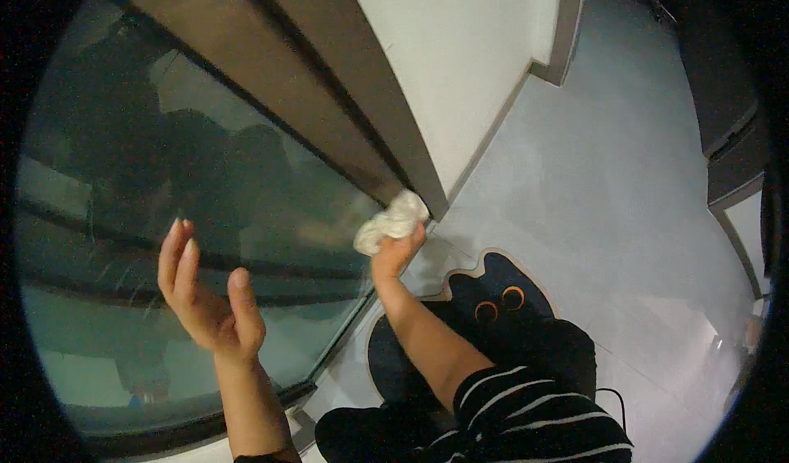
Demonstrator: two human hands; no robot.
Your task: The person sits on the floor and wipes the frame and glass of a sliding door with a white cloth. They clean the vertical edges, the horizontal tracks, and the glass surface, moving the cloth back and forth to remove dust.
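My right hand (398,252) is closed round a crumpled white cloth (400,215). The cloth lies at the lower corner where the brown door frame (345,77) meets a large glass pane (222,175); whether it presses on glass or frame I cannot tell. Raised in front of the glass, my left hand (212,294) has its fingers apart and nothing in it. The pane mirrors dark shapes and bands. Part of the cloth is hidden behind my right fingers.
Below my right arm lies a black cat-shaped mat (493,340) with orange ring eyes on a grey tiled floor (600,200). A white wall (436,52) adjoins the frame. Dark furniture (723,93) stands at the right, and a thin black cable (622,405) shows beside the mat.
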